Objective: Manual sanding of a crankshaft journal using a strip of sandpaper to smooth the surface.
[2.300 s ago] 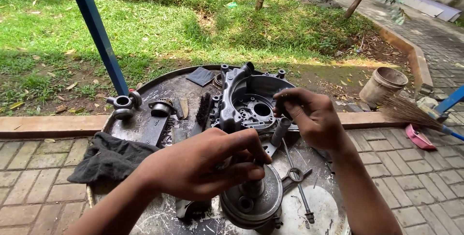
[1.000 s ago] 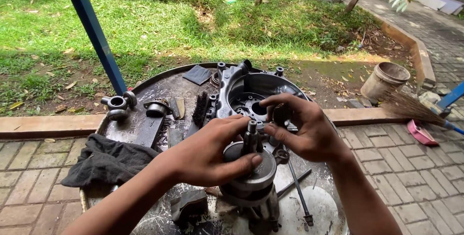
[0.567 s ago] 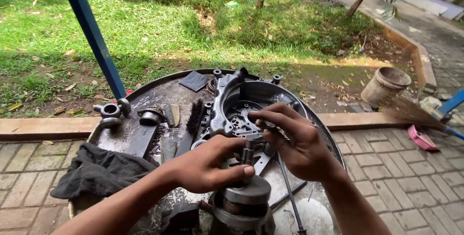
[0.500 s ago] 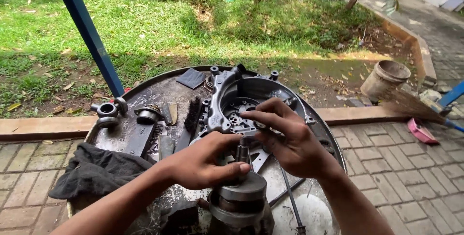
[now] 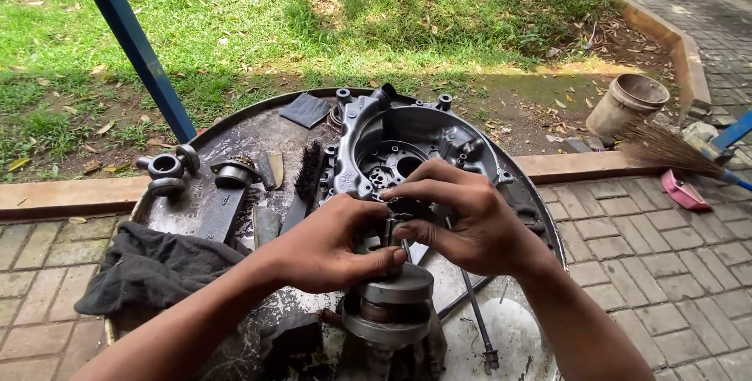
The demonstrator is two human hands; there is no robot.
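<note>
Far left: blue painted metal post (image 5: 133,44) rises from the grass behind the round, grimy metal work tray (image 5: 235,134). A crumpled black cloth (image 5: 153,267) hangs over the tray's left rim. Behind it, on the tray, lie a short grey connecting rod with ring ends (image 5: 166,173), a flat dark metal bar (image 5: 222,210) and a black-bristled brush (image 5: 308,171).

Centre: the left hand (image 5: 329,244) is closed, thumb and fingers pinching a thin steel shaft (image 5: 389,234) that stands upright out of the round grey metal crank assembly (image 5: 392,303). That assembly sits at the tray's near edge, below both hands, stacked discs one above the other. Whether the left thumb also presses the top disc, cannot tell.

Behind the hands: a large grey cast-aluminium engine case (image 5: 407,142), open side up, gears visible inside its round recess.

Right of centre: the right hand (image 5: 470,220) is curled, fingertips meeting the left hand's at the shaft top and gripping the same small part there; the part itself is hidden by the fingers. A long thin steel bolt (image 5: 476,322) lies on the tray under the right wrist.

Far right, off the tray: a weathered clay pot (image 5: 627,103) on the soil, a straw broom (image 5: 666,150) on brick paving.
</note>
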